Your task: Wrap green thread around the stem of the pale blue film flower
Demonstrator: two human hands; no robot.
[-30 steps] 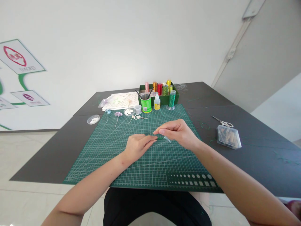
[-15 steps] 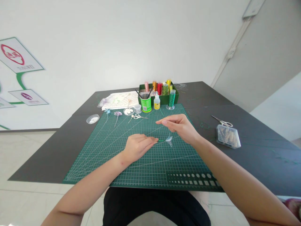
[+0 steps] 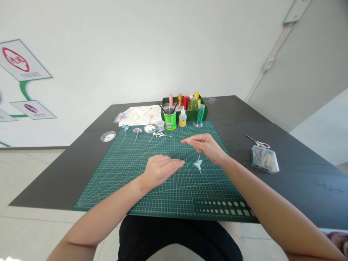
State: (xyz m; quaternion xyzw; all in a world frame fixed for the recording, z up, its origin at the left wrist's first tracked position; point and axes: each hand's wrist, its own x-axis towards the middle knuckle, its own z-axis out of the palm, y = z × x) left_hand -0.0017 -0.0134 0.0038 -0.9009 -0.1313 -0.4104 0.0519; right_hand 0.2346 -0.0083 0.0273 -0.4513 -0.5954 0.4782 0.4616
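Observation:
My left hand (image 3: 162, 169) pinches the green stem of a small pale blue flower (image 3: 198, 164) between its fingertips. The stem points right, and the flower's petals spread at its far end, over the green cutting mat (image 3: 130, 195). Above and to the right, my right hand (image 3: 205, 145) is closed in a pinch, its fingertips pointing left. What it holds, perhaps a thin thread, is too small to make out. The flower lies just below my right hand, apart from it.
Behind the hands stand a green can (image 3: 170, 121) with tools, a glue bottle (image 3: 182, 118), a teal thread spool (image 3: 199, 115) and a green box (image 3: 192, 116) of spools. Small scissors (image 3: 160, 134) lie on the mat. A clear box (image 3: 264, 158) sits at right beside other scissors (image 3: 261, 143).
The flower has turned, and its petals now show more clearly. Both hands keep their pinches with only slight movement, and the whole view has shifted slightly.

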